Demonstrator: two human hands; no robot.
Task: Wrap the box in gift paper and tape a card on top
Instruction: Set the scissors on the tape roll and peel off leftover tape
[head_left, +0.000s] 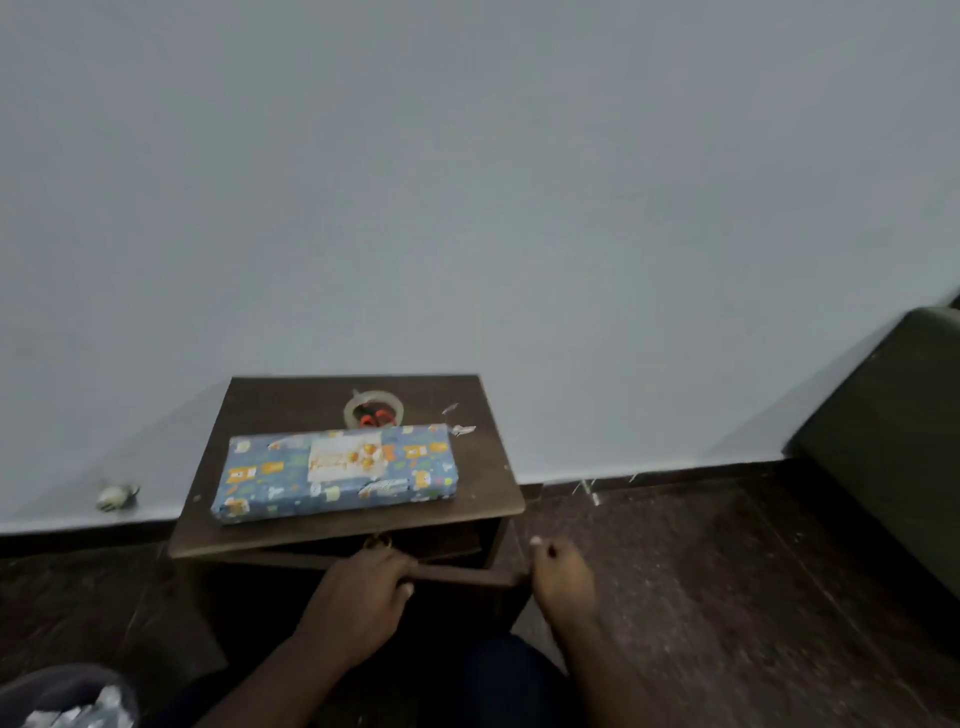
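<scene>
The box (332, 475), wrapped in blue patterned gift paper, lies flat on a small dark wooden table (260, 405). A pale card (345, 460) sits on top of it near the middle. Behind the box are a clear tape roll (349, 410) and red-handled scissors (375, 418). My left hand (363, 579) grips the top edge of the partly open drawer front (457, 571) below the tabletop. My right hand (561, 571) is at the drawer's right corner; its fingers are blurred and I cannot tell how they lie.
A grey wall stands right behind the table. Small tape scraps (460, 428) lie at the table's back right. A dark green seat (893, 426) fills the right side. A bin with crumpled scraps (78, 701) is at the bottom left, and the floor is dark.
</scene>
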